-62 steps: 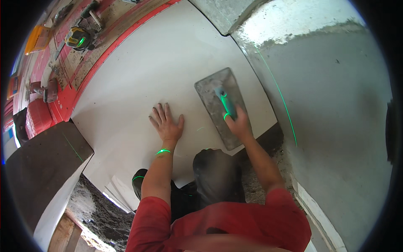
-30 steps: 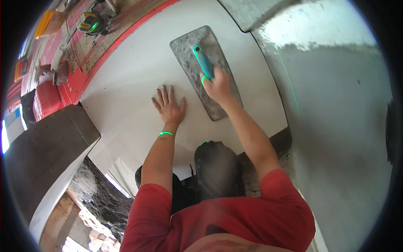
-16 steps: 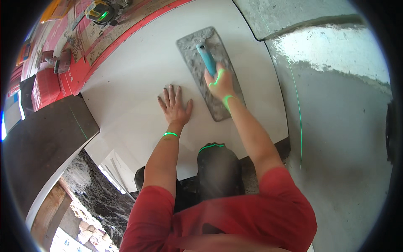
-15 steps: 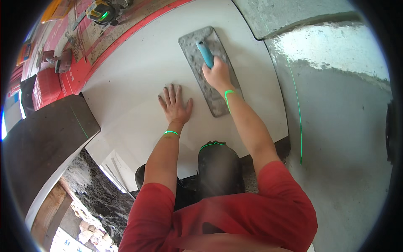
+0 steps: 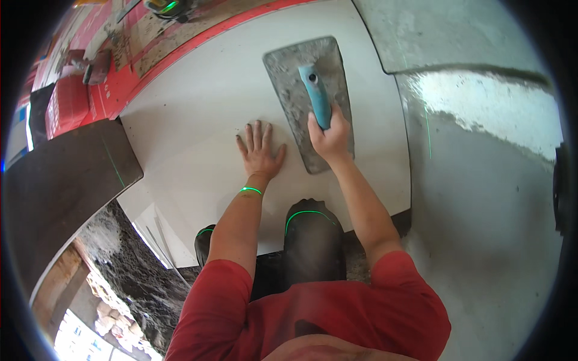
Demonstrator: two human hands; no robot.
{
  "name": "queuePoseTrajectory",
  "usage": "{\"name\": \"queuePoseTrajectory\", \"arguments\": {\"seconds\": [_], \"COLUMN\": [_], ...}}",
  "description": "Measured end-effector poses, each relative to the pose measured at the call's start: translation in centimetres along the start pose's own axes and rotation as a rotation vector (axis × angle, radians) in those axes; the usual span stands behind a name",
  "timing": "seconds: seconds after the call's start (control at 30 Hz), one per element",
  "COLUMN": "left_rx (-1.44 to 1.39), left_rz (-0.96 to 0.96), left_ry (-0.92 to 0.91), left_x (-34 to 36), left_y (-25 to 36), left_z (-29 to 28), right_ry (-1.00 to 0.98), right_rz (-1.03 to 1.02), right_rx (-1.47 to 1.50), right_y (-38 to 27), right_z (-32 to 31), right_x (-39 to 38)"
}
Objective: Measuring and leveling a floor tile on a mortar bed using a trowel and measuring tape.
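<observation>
A large white tile [image 5: 198,120] lies flat in front of me. My left hand [image 5: 260,150] rests palm down on it with the fingers spread, holding nothing. My right hand [image 5: 328,135] grips the teal handle of a grey, mortar-smeared trowel [image 5: 289,72] that lies flat on the tile, its blade reaching away from me toward the tile's far edge. A green laser line crosses my left wrist and my dark knee [image 5: 310,240] below the hands.
Wet grey cement [image 5: 481,180] covers the floor to the right of the tile. A dark slab [image 5: 60,186] lies at the left. Red boxes [image 5: 66,105] and small tools lie along the far left. More white tiles [image 5: 159,234] are stacked below the left hand.
The trowel, in my right hand, has slid from the tile's near right part toward its far edge. My left hand has stayed flat on the tile.
</observation>
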State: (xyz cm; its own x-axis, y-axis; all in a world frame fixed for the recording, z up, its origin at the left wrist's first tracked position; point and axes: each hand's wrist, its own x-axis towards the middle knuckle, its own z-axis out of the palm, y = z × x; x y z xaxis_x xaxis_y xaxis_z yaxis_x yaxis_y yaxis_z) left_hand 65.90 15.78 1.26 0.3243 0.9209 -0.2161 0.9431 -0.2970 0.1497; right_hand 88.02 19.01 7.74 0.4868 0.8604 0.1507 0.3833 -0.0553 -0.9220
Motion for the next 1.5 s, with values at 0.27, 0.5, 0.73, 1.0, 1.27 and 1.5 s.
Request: {"name": "queuePoseTrajectory", "arguments": {"seconds": [0.27, 0.5, 0.73, 1.0, 1.27, 1.5], "left_rx": [-0.045, -0.023, 0.059, 0.079, -0.067, -0.106], "left_rz": [-0.001, 0.047, 0.152, 0.413, 0.375, 0.446], "left_ry": [-0.025, -0.047, 0.136, 0.081, 0.018, 0.050], "left_x": [-0.1, 1.0, 20.9, 31.6, 33.0, 33.4], "left_y": [-0.8, 0.3, -9.0, -10.1, -11.3, -11.4], "left_z": [-0.5, -0.9, -6.1, -8.5, -9.1, -9.6], "right_ry": [-0.057, -0.194, -0.212, -0.250, -0.331, -0.070], "right_rz": [0.053, 0.169, 0.292, 0.515, 0.572, 0.124], "right_rx": [-0.071, -0.359, -0.328, -0.299, -0.440, -0.175], "right_y": [-1.4, 4.2, 4.0, 1.7, 2.0, -0.4], "right_z": [0.2, 0.8, 1.3, 2.7, 3.2, 2.8], "right_x": [-1.0, 3.7, 5.8, 8.6, 7.8, 6.0]}}
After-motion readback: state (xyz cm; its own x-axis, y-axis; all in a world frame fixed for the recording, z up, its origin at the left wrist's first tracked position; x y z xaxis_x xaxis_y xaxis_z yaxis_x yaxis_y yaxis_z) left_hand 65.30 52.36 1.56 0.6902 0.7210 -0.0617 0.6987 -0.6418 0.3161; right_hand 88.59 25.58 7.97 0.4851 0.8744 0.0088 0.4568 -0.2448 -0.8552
